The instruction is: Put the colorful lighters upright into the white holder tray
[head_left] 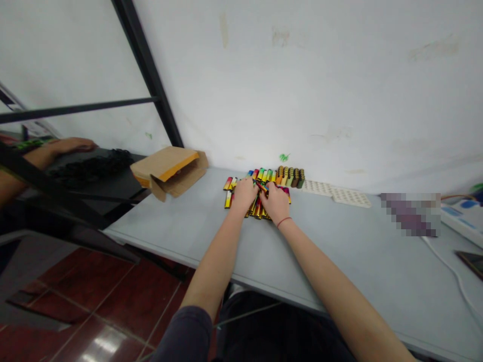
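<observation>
A grey folding surface (166, 216) runs along a white wall, with an open cardboard box (169, 171) at its left end and perforated white trays (350, 197) towards the right. A row of multicoloured lighters (290, 177) stands near the wall, and a heap of loose lighters (256, 208) lies just in front of it. The left grip (243, 195) and right grip (275, 202), partly curled and just beside each other, rest on the heap; whether either has hold of a lighter cannot be told.

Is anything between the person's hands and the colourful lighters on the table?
Nothing visible: the left hand and right hand rest directly on the packed group of disposable lighters.
</observation>
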A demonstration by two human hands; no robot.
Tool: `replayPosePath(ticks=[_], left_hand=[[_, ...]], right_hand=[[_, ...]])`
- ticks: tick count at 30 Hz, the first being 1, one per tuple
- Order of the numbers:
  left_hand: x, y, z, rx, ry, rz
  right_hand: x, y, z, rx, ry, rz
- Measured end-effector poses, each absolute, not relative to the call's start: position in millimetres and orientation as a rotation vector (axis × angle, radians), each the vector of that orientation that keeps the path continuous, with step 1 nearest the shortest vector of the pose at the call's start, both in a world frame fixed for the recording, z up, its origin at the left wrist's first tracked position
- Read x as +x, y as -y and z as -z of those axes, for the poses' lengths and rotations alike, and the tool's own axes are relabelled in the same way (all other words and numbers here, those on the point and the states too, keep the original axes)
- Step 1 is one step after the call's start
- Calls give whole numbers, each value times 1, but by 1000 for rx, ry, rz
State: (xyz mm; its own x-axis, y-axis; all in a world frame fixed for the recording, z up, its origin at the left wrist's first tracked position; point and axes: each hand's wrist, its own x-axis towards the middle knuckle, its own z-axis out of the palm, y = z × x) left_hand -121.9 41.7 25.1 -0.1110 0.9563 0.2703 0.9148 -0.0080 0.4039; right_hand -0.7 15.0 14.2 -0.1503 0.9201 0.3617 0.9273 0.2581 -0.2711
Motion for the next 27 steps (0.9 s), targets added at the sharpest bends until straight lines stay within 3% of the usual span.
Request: replayPosePath(ticks=[20, 27], left_hand=[[-134, -36, -22, 1975, -2263, -663], [-139, -36, -19, 1983, -2282, -597]], right_hand=[[8, -13, -15, -1350, 2326, 109], [69, 7, -11, -1236, 2276, 106]])
